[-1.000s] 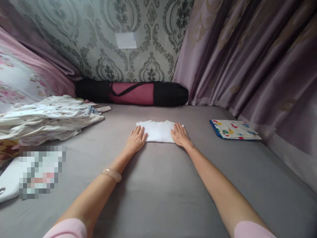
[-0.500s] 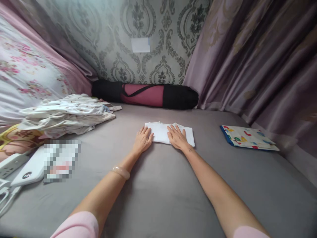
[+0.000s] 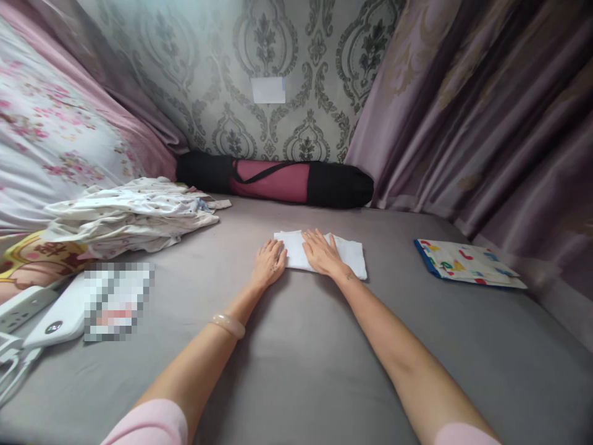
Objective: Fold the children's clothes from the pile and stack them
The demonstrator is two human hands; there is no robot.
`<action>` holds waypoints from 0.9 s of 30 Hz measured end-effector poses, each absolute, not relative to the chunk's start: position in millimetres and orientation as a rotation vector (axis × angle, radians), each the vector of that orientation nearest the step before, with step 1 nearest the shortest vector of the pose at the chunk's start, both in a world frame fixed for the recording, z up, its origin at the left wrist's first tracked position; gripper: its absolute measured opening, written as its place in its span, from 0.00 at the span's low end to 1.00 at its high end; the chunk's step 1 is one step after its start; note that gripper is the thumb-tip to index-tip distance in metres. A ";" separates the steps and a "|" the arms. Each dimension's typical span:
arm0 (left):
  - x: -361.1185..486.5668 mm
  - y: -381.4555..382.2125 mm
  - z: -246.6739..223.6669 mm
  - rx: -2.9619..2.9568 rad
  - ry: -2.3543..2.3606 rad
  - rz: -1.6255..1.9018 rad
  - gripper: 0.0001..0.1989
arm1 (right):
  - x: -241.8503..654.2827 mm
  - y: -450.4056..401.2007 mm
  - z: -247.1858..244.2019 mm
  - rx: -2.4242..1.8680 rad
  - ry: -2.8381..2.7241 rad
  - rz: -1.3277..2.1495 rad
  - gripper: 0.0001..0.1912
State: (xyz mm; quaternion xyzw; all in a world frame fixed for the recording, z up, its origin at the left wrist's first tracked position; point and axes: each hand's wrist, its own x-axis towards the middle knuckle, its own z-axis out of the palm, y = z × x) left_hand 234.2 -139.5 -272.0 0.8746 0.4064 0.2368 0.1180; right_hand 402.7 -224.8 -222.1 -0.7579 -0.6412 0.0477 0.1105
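A folded white cloth (image 3: 351, 254), perhaps a garment, lies flat on the grey bed sheet (image 3: 287, 358). My left hand (image 3: 270, 262) rests at its left end, palm down, with the fingertips at the cloth's edge and the fingers stretched out. On top of the cloth, left of its middle, my right hand (image 3: 323, 252) lies flat with its fingers extended. Neither hand grips anything. The part of the cloth under my right palm is hidden.
A black and maroon long bag (image 3: 273, 182) lies along the wall. Heaped clothes (image 3: 134, 213) are at the left, with a white power bank (image 3: 65, 312), a power strip (image 3: 28, 306) and cables nearer me. A colourful folded item (image 3: 467, 262) lies at the right.
My right hand has slid left across the white cloth, towards my left hand. My left hand stays at the left end. The view has shifted slightly.
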 end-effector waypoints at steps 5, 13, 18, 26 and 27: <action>233.1 -138.5 -271.0 2.516 1.200 0.709 0.22 | 390.7 -215.9 -237.2 -2.244 -1.893 0.149 0.28; 234.0 -134.0 -273.4 2.454 1.200 0.755 0.20 | 393.0 -216.5 -241.7 -2.270 -1.898 0.158 0.28; 233.4 -131.9 -273.3 2.421 1.217 0.823 0.20 | 385.3 -208.9 -228.0 -2.305 -1.864 0.225 0.28; 231.6 -130.0 -267.8 2.203 1.253 0.910 0.23 | 345.0 -174.8 -229.5 -2.209 -1.894 0.146 0.28; 231.2 -130.0 -267.5 2.175 1.263 0.917 0.23 | 342.0 -172.3 -234.6 -2.222 -1.882 0.140 0.28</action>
